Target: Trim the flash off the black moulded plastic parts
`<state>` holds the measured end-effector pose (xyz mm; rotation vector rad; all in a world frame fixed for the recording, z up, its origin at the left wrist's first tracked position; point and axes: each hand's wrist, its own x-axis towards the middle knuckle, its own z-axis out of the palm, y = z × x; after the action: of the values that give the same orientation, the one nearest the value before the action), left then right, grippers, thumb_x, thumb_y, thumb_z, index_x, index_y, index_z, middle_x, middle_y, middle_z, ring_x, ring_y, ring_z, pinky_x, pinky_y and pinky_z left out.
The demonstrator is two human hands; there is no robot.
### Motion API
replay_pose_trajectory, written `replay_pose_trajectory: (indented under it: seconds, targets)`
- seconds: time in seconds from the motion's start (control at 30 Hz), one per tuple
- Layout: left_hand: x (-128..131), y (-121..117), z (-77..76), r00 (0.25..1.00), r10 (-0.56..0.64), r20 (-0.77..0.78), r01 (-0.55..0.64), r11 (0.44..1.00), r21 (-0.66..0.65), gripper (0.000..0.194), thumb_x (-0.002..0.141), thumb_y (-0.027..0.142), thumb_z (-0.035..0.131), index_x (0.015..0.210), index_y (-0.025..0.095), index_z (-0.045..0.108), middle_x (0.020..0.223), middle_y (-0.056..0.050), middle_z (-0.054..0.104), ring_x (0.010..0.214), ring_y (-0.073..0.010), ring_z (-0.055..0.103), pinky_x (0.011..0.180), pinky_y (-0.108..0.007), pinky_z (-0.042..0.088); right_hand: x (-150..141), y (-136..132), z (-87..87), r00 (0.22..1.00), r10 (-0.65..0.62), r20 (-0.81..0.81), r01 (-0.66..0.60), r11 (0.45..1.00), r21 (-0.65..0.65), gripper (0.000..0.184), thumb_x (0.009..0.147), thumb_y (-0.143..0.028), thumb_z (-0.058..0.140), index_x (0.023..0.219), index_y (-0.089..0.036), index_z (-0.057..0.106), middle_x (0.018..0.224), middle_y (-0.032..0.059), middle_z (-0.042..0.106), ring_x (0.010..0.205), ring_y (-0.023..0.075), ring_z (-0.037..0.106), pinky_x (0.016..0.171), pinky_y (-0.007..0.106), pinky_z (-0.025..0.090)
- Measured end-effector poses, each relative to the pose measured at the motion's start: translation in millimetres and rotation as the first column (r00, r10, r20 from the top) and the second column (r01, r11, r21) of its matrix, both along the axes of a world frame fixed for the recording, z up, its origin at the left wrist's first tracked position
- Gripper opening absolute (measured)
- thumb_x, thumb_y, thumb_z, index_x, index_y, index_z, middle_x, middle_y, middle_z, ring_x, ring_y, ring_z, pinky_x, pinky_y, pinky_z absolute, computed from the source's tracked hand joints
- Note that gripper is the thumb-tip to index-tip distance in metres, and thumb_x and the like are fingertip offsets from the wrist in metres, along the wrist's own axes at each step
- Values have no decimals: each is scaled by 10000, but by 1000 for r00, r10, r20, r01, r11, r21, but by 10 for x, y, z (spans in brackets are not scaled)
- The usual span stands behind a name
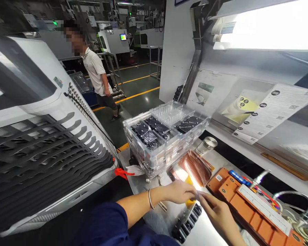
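Note:
My left hand (181, 191), with a bangle (150, 199) on its wrist, reaches over the bench from the left. Its fingertips meet those of my right hand (216, 209) under the bright lamp. Both hands are closed in a pinch, and whatever lies between the fingertips is too small or hidden to name. Just below them a black ribbed plastic part (187, 222) rests on the bench. A yellow piece (189, 182) shows partly behind my left fingers. Close beyond lies a stack of brown translucent film or bags (196, 167).
Stacked clear plastic trays (156, 153) hold several black molded parts (186, 124). A metal-lidded jar (206, 146) stands beside them. At right is an orange fixture (256, 205) with hoses. A white slatted machine (48, 160) stands left. A person (96, 68) walks in the aisle.

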<state>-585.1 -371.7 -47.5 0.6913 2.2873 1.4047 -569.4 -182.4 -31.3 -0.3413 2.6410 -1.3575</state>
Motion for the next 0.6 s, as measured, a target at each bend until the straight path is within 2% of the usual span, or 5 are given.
replay_pose_trajectory:
  seconds: [0.17, 0.3, 0.37, 0.5, 0.6]
  targets:
    - [82, 26, -54, 998, 45, 44, -48, 996, 69, 210, 854, 165, 535, 875, 236, 731, 947, -46, 755, 959, -225, 681, 925, -318, 490, -9, -8, -27, 994, -75, 74, 69, 994, 84, 382, 673, -579, 617, 631, -224, 749, 692, 68, 757, 663, 251, 731, 612, 276, 585]
    - [109, 69, -204, 888, 279, 365, -348, 928, 136, 83, 788, 146, 610, 785, 185, 684, 796, -44, 735, 755, -186, 682, 763, -296, 541, 108, 221, -123, 933, -320, 166, 321, 947, 16, 354, 627, -533, 632, 598, -189, 711, 561, 63, 699, 528, 202, 665, 506, 267, 535]
    - [54, 95, -343, 823, 336, 459, -421, 902, 94, 94, 835, 145, 545, 832, 149, 639, 744, -45, 709, 613, -144, 643, 613, -263, 533, 263, 533, -180, 800, -550, 238, 581, 811, -77, 368, 559, -516, 673, 629, -156, 701, 550, 79, 690, 502, 203, 655, 470, 278, 533]
    - [-169, 195, -668, 745, 456, 487, -503, 864, -39, 141, 930, 177, 464, 877, 127, 585, 707, -21, 659, 493, -86, 556, 503, -213, 476, 823, 1176, -209, 384, -885, 264, 920, 343, -190, 379, 455, -448, 751, 640, -131, 656, 557, 82, 683, 496, 209, 665, 451, 291, 558]
    - [-425, 295, -837, 714, 588, 380, -569, 804, -172, 157, 954, 254, 522, 917, 124, 601, 772, -12, 638, 599, -106, 589, 588, -258, 514, 1246, 1396, -179, 278, -944, 179, 946, 237, -222, 370, 508, -432, 762, 687, -123, 666, 582, 67, 685, 519, 197, 673, 456, 277, 567]
